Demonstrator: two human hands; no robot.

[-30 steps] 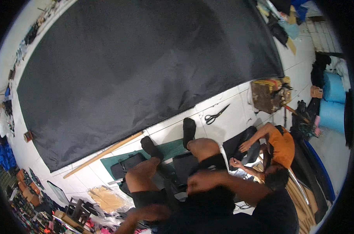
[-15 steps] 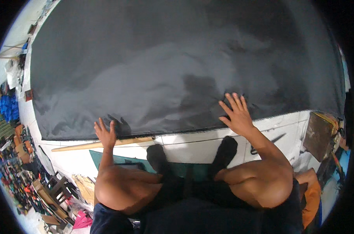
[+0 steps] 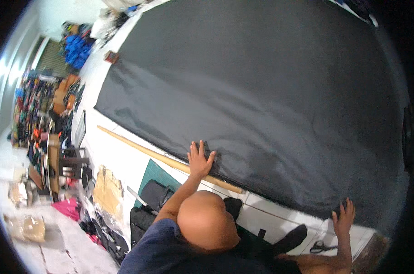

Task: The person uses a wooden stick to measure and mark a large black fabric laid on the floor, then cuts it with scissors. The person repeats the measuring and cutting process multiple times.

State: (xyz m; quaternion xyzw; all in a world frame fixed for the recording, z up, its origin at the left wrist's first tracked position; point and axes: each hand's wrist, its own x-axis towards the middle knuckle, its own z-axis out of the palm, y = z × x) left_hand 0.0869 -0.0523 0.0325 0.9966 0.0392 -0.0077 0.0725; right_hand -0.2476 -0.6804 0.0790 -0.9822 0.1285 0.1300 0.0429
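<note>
A large sheet of dark grey fabric (image 3: 243,91) lies spread over the floor with soft wrinkles along its near side. My left hand (image 3: 200,160) rests on it close to the near edge, fingers stretched and apart. Farther right, my right hand (image 3: 343,218) touches the same edge near the fabric's right corner, its fingers extended and holding nothing. A long tan pole (image 3: 140,148) lies on the tiles beside that edge and passes below my left wrist. Black-handled scissors (image 3: 323,247) lie on the floor near my right forearm.
A green cutting mat (image 3: 152,173) with a dark folded item (image 3: 156,194) lies left of my legs. Beyond are a tan cloth (image 3: 108,192), a pink bundle (image 3: 66,208) and a blue heap (image 3: 77,51). A small brown block (image 3: 111,56) sits at the fabric's left edge.
The view has turned, so the fabric now slants and more of the room's left side shows. My right hand has moved right, from on the fabric to its near edge.
</note>
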